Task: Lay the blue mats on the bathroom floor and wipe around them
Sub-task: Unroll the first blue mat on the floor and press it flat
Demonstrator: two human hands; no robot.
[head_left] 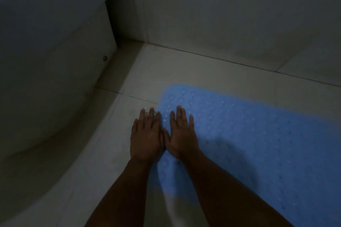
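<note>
Mat (249, 134) lies flat on the floor (184, 66), stretching right of both hands. Tub (46, 79) stands well left. Left hand (145, 138) rests flat, fingers straight, across the mat's left edge; right hand (181, 136), likewise flat, presses just inside it, probably seating the edge. Neither grasps anything.

— What stands left of your left hand (145, 138)?
— A white curved fixture (46, 79). Its rounded base sweeps round well to the left of that hand. In this dim light you cannot tell tub from toilet.
— Anything on it?
— A small round cap (105, 58), low on its side, up and left of that hand.
— And beyond your right hand (181, 134)?
— A pale tiled wall (221, 14), well apart, meeting the fixture at a dark corner gap (110, 14).
</note>
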